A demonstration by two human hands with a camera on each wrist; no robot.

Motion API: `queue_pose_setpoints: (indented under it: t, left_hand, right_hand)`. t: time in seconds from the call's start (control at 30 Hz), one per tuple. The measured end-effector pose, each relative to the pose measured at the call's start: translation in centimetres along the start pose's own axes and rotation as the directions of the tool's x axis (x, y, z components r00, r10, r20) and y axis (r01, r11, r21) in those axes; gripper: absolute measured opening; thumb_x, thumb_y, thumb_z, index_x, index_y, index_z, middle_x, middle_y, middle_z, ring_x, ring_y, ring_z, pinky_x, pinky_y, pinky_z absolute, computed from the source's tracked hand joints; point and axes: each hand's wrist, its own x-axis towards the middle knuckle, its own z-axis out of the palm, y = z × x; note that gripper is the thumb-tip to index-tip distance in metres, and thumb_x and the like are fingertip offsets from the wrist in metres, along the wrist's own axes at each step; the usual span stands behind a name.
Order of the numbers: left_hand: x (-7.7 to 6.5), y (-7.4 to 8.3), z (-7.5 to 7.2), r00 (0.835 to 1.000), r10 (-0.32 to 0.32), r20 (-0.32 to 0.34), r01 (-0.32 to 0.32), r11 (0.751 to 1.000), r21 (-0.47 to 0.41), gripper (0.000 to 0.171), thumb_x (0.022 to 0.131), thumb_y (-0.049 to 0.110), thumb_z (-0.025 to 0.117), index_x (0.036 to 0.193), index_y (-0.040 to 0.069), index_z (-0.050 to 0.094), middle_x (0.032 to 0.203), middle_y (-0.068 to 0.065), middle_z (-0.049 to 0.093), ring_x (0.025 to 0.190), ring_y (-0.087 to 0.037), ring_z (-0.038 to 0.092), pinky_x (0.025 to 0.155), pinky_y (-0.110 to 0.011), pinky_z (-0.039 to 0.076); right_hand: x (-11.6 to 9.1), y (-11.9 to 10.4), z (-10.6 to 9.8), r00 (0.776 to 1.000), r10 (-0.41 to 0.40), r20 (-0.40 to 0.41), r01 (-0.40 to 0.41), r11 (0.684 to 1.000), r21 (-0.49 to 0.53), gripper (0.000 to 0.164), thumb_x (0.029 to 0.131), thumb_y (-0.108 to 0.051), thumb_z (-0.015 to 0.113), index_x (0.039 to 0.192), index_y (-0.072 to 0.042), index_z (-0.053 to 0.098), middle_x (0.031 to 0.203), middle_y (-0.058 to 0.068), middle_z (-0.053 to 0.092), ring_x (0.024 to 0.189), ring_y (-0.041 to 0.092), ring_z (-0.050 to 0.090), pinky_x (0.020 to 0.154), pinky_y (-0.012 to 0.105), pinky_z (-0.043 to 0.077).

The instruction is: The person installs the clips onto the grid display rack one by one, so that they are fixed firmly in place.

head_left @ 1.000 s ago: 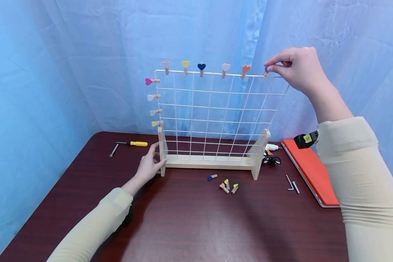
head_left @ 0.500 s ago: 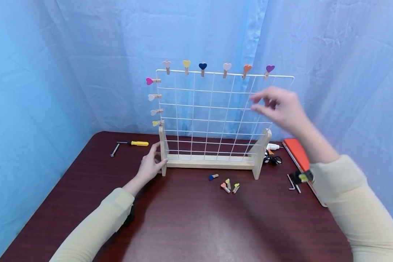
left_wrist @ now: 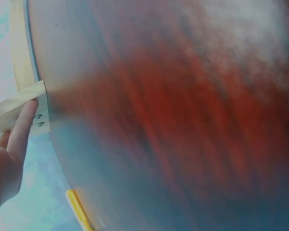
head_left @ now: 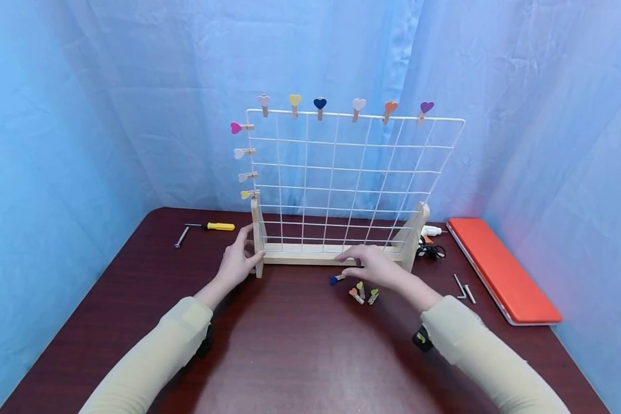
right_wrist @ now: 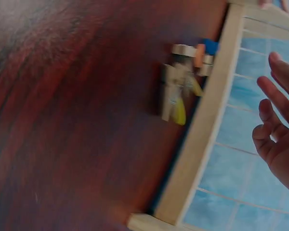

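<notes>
A white wire grid stands upright in a wooden stand. My left hand grips the stand's left upright, thumb in front and fingers behind; the left wrist view shows a finger along the wood. Heart-topped clothespins line the grid's top and left edges, a purple one furthest right. My right hand, thumb and fingers apart and holding nothing, is low before the stand, fingertips right at a dark blue heart clothespin on the table. Close by lie an orange one and two yellowish ones.
A red case lies at the right, with hex keys or bolts beside it. A white glue gun and black cable sit behind the stand's right foot. A yellow-handled screwdriver and a bolt lie at left.
My right hand has let go of the purple clothespin at the grid's top edge and come down and left to the loose clothespins. The left hand has stayed on the stand.
</notes>
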Motion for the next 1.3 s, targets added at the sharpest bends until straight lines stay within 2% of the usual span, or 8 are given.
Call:
queue_pose_setpoints:
  t: [0.13, 0.4, 0.73, 0.9, 1.07, 1.17, 1.3]
  left_hand:
    - [0.0, 0.0, -0.1, 1.0, 0.007, -0.011, -0.007, 1.0, 0.021, 0.073, 0.081, 0.018, 0.065, 0.139, 0.029, 0.021, 0.104, -0.013, 0.058, 0.065, -0.02, 0.061, 0.042, -0.023, 0.048]
    - [0.1, 0.1, 0.0, 1.0, 0.017, -0.015, -0.017, 0.999, 0.03, 0.071, 0.082, 0.021, 0.064, 0.138, 0.03, 0.022, 0.103, -0.012, 0.059, 0.064, -0.018, 0.062, 0.041, -0.022, 0.047]
    - [0.0, 0.0, 0.0, 1.0, 0.009, -0.003, -0.009, 1.0, -0.012, 0.073, 0.081, 0.018, 0.065, 0.138, 0.032, 0.021, 0.104, -0.013, 0.059, 0.065, -0.021, 0.062, 0.042, -0.025, 0.049]
    - [0.0, -0.1, 0.1, 1.0, 0.012, -0.005, -0.012, 1.0, -0.011, 0.072, 0.082, 0.018, 0.064, 0.138, 0.032, 0.021, 0.103, -0.012, 0.058, 0.064, -0.021, 0.061, 0.042, -0.026, 0.049]
    - [0.1, -0.1, 0.1, 1.0, 0.011, -0.001, -0.011, 1.0, -0.019, 0.072, 0.082, 0.017, 0.064, 0.138, 0.034, 0.022, 0.104, -0.013, 0.058, 0.065, -0.021, 0.061, 0.042, -0.027, 0.049]
    - [0.1, -0.1, 0.1, 1.0, 0.018, -0.001, -0.018, 1.0, -0.013, 0.072, 0.082, 0.018, 0.064, 0.138, 0.033, 0.022, 0.105, -0.013, 0.058, 0.066, -0.021, 0.061, 0.042, -0.027, 0.049]
    - [0.1, 0.0, 0.0, 1.0, 0.012, 0.001, -0.012, 1.0, -0.009, 0.072, 0.082, 0.02, 0.064, 0.138, 0.033, 0.021, 0.105, -0.013, 0.058, 0.066, -0.021, 0.061, 0.042, -0.026, 0.049]
  right_hand:
    - [0.8, 1.3, 1.8, 0.997, -0.044, 0.07, 0.044, 0.999, -0.002, 0.026, 0.078, -0.024, 0.068, 0.104, -0.017, 0.067, 0.102, -0.007, 0.064, 0.093, 0.004, 0.057, 0.075, 0.025, 0.047]
    - [1.5, 2.3, 3.5, 0.979, -0.029, 0.203, 0.035, 0.999, -0.028, 0.02, 0.08, -0.025, 0.066, 0.099, -0.019, 0.069, 0.096, -0.009, 0.064, 0.088, 0.004, 0.057, 0.074, 0.022, 0.047]
    - [1.5, 1.6, 4.3, 0.985, 0.0, 0.171, 0.033, 0.981, -0.189, 0.014, 0.077, -0.028, 0.069, 0.09, -0.022, 0.071, 0.088, -0.011, 0.061, 0.082, 0.005, 0.057, 0.071, 0.024, 0.048]
    - [1.5, 1.2, 4.3, 0.988, 0.008, 0.154, 0.019, 0.984, -0.175, 0.008, 0.076, -0.026, 0.07, 0.083, -0.021, 0.07, 0.083, -0.012, 0.06, 0.076, 0.003, 0.055, 0.068, 0.022, 0.047]
    - [1.2, 0.4, 3.2, 0.992, 0.001, 0.13, 0.013, 0.994, -0.108, 0.005, 0.077, -0.025, 0.069, 0.081, -0.023, 0.066, 0.08, -0.014, 0.058, 0.069, 0.002, 0.052, 0.062, 0.017, 0.044]
    - [1.1, -0.6, 1.3, 0.997, -0.001, 0.078, 0.007, 0.997, -0.082, 0.006, 0.077, -0.025, 0.069, 0.082, -0.023, 0.066, 0.077, -0.015, 0.059, 0.063, 0.002, 0.052, 0.058, 0.017, 0.043]
    - [0.8, -1.9, -2.2, 0.999, 0.006, -0.038, -0.008, 0.999, -0.054, 0.009, 0.075, -0.023, 0.069, 0.083, -0.022, 0.066, 0.075, -0.016, 0.06, 0.056, 0.003, 0.05, 0.051, 0.019, 0.041]
